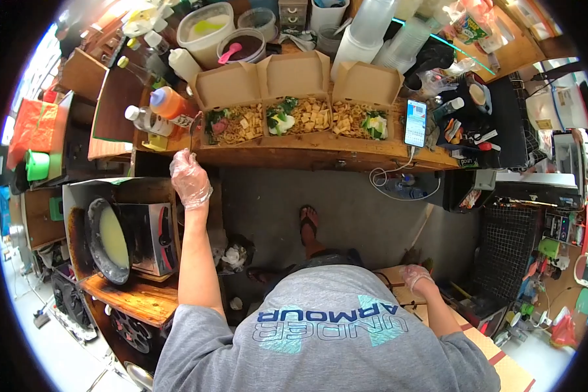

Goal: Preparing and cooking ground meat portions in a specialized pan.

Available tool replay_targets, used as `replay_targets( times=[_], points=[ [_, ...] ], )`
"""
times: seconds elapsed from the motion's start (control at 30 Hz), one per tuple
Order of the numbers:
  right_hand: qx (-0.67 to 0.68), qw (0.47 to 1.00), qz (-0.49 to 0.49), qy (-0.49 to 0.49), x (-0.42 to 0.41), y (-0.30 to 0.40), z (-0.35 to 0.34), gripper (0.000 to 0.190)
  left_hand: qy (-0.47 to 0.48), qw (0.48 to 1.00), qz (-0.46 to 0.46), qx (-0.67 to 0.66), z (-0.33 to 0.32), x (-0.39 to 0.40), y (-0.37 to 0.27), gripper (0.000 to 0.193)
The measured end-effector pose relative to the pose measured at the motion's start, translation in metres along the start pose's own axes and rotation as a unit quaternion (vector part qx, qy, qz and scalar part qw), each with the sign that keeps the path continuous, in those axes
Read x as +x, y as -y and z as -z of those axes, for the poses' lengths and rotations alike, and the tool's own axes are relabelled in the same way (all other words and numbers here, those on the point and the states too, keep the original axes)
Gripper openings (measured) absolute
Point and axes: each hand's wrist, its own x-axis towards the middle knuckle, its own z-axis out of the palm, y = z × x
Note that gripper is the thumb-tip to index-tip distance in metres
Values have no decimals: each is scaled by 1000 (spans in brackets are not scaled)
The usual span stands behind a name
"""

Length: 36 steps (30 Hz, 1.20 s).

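Observation:
My left hand [191,180], in a clear plastic glove, holds a thin-handled spoon [195,122] upright at the counter's left front; its bowl looks reddish. Right of it, three open cardboard boxes stand in a row with noodles, diced pale pieces and greens: the left box [228,88] also has a pink piece, the middle box [294,76] and right box [365,85] each a white, egg-like piece. An orange sauce squeeze bottle [169,104] stands left of the spoon. My right hand [416,277], also gloved, is low beside my body by a light panelled surface [475,338]; its fingers are unclear.
A pan [94,245] with pale yellow contents sits on a stove at left. Tubs with a green scoop [208,26] and a pink scoop [231,51] stand behind the boxes, near stacked plastic cups [372,22]. A phone [415,123] with a white cable is at right.

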Motion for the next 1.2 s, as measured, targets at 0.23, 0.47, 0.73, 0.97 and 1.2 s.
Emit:
replay_targets(
  times=[0.23,0.47,0.73,0.97,1.2],
  points=[
    [-145,980,139,-5,19,-30,-28,26,30,992,-61,105,-35,-8,14,13],
    [-110,990,79,-25,60,-73,-52,26,95,977,-79,174,-17,-18,15,18],
    [56,998,32,-5,79,-103,-62,26,8,992,-90,89,-13,-11,24,17],
    [55,997,-45,-33,44,11,23,27,57,993,-77,67,-4,5,11,14],
    [-34,996,69,-43,63,15,25,30,49,998,-34,-1,-4,2,26,14]
  ],
)
